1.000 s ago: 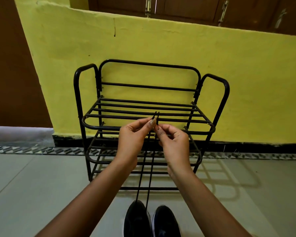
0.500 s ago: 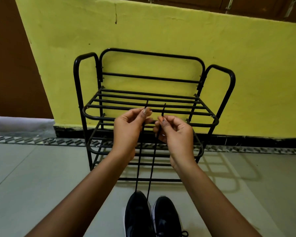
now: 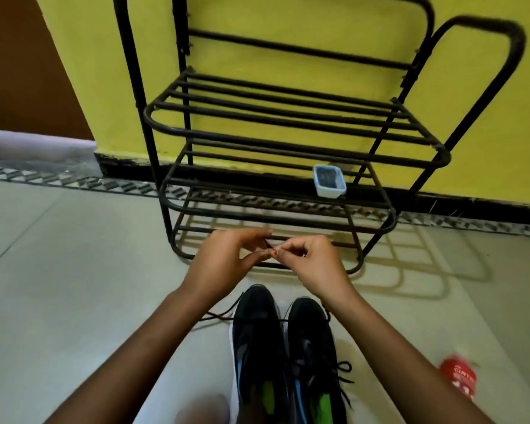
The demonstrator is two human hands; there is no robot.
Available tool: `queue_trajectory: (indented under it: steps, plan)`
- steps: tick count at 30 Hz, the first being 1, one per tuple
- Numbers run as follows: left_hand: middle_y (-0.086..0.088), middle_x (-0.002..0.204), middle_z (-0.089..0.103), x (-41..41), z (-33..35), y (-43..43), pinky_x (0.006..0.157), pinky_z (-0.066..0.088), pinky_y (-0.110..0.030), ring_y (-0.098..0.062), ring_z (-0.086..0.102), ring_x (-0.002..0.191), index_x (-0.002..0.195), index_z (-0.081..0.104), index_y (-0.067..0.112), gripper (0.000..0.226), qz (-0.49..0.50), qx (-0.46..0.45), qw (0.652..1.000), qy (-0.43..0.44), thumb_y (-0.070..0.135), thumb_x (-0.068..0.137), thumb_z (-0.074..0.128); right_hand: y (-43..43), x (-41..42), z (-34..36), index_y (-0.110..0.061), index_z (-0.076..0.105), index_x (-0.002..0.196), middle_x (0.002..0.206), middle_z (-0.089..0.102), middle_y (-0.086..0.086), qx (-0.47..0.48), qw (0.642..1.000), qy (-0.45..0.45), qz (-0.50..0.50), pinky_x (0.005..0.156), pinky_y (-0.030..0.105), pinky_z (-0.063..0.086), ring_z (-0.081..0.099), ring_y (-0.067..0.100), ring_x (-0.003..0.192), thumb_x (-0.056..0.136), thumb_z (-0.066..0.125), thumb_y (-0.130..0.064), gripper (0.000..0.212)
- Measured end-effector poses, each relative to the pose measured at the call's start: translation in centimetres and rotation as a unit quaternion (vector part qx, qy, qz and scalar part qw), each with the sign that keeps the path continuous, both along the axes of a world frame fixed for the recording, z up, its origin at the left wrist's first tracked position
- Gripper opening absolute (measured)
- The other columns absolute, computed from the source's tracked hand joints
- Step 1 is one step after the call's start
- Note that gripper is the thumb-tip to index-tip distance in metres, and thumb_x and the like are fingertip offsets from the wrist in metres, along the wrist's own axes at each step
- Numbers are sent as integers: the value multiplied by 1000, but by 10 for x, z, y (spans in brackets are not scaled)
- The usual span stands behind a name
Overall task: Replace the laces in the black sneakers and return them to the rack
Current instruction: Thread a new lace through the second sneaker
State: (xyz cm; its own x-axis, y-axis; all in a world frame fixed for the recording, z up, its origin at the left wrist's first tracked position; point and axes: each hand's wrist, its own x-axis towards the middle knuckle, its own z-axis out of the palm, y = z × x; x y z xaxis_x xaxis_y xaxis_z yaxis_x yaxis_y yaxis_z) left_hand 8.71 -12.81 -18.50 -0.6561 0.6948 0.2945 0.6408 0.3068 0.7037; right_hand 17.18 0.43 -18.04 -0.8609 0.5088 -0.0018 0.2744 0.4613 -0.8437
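Black sneakers (image 3: pixel 257 328) sit near me, toes toward the rack (image 3: pixel 484 22). Just beyond them, my left hand (image 3: pixel 227 261) and right hand (image 3: pixel 314 264) both pinch a black lace (image 3: pixel 269 243).

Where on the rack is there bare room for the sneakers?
Top shelf: bare end to end. Middle shelf: free left of the blue container at its right end. The left hand and right hand, pinching the lace, crowd the bottom shelf's front.

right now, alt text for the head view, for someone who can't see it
A left hand and right hand pinch a black lace together near the toes of two black sneakers on the floor. Behind stands a black metal shoe rack holding a small blue-rimmed container, against a yellow wall.
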Motion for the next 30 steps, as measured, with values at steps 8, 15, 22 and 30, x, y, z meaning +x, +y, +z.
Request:
queue_trajectory:
  steps: [8, 15, 22, 30]
  plan:
    - [9, 84, 72, 0, -64, -1, 71, 47, -8, 2, 62, 82, 91, 75, 16, 13, -1, 21, 999, -44, 11, 81, 69, 9, -1, -51, -17, 74, 77, 76, 70, -4, -41, 995, -71, 56, 67, 21, 46, 60, -1, 67, 83, 69, -19, 8]
    - [9, 76, 66, 19, -113, 0, 67, 50, -15, -2, 62, 69, 85, 75, 20, 15, 39, 12, 995, -88, 9, 76, 74, 1, 12, -94, -26, 70, 86, 76, 68, -5, -52, 992, -102, 47, 67, 22, 51, 64, 11, 69, 85, 67, -16, 10]
    - [-1, 77, 71, 38, -136, -9, 70, 55, -20, -3, 68, 76, 81, 55, 21, 22, 112, 85, 943, -301, 3, 81, 67, -10, 25, -126, -22, 72, 78, 71, 68, -11, -114, 991, -65, 16, 68, 8, 46, 63, -3, 69, 82, 68, -10, 14]
    - [6, 97, 66, 51, -172, -24, 68, 43, -1, 5, 60, 80, 106, 70, 15, 23, 163, 4, 949, -268, 8, 85, 65, -27, 27, -167, -18, 62, 84, 80, 60, -8, -51, 985, -152, -60, 54, 0, 37, 54, 1, 72, 92, 54, -9, 14]
